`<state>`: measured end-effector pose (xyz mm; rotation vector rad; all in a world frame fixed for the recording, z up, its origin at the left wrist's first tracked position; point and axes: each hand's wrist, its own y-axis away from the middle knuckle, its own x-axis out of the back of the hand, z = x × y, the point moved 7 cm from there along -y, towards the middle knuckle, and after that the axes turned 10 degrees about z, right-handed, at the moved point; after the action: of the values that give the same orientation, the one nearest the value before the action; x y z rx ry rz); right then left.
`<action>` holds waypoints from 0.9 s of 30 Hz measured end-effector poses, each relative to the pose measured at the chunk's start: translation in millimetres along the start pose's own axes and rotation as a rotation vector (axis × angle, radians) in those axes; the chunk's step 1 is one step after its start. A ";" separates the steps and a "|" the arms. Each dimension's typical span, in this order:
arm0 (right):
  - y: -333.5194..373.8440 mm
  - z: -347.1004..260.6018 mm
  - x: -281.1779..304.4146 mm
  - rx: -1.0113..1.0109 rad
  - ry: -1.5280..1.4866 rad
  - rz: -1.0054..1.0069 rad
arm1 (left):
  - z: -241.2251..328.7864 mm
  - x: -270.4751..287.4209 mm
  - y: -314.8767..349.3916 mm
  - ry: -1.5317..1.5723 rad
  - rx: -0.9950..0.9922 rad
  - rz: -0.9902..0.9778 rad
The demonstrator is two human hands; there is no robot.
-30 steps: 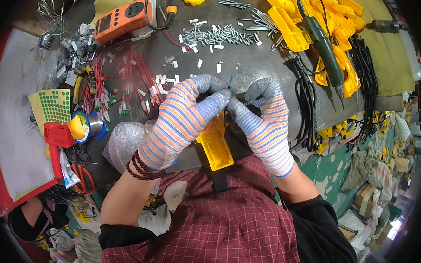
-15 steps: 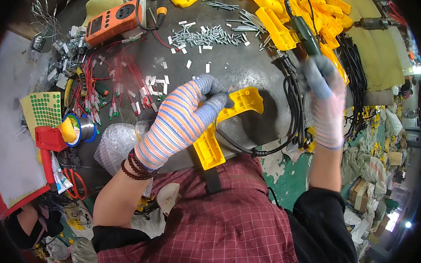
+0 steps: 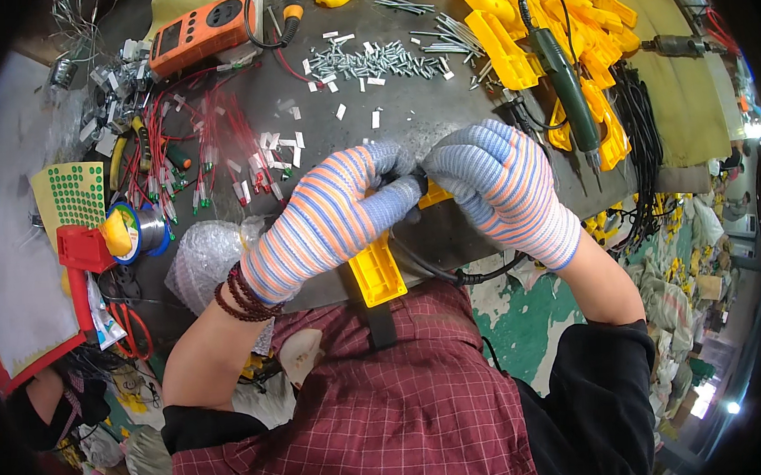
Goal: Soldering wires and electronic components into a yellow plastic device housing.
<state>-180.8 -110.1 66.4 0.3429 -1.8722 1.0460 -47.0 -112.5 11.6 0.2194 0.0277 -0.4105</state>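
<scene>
Both hands wear striped knit gloves and meet over a yellow plastic housing (image 3: 376, 273), a gun-shaped shell half held at the table's near edge. My left hand (image 3: 331, 214) is closed on the shell from the left, its thumb and fingers pinched near a small dark part. From the right, my right hand (image 3: 499, 182) bends its fingers together over the same spot and covers most of the shell's upper arm. What lies between the right fingertips is hidden. A black cable (image 3: 479, 277) curves out below the hands to the right.
A dark green electric screwdriver (image 3: 565, 87) hangs on its cord at the right, near a heap of yellow shells (image 3: 508, 51). Loose screws (image 3: 374, 62) lie at the back. Red-wired parts (image 3: 210, 152), an orange meter (image 3: 198, 33) and a solder spool (image 3: 146, 230) are left.
My right hand has come left and down from beside the screwdriver to the yellow housing. The screwdriver now shows in full, untouched. My left hand has hardly moved.
</scene>
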 end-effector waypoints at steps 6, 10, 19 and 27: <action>-5.1 -10.7 -3.3 -0.086 0.095 -0.029 | 21.2 2.7 11.5 -0.658 -0.335 0.289; -1.4 5.2 -26.3 -0.287 -0.553 -0.489 | 39.9 -18.9 32.7 -1.168 -1.016 0.443; -4.9 -3.2 9.3 -0.170 -0.220 0.015 | 2.3 9.6 5.9 -0.393 -0.171 0.257; 1.9 -5.9 -5.1 0.022 0.017 -0.010 | 10.0 5.1 8.4 -0.446 -0.148 0.230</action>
<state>-175.8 -105.3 62.4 0.3545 -1.8429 1.0602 -39.2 -109.1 22.7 -0.0192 -0.4006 -0.2191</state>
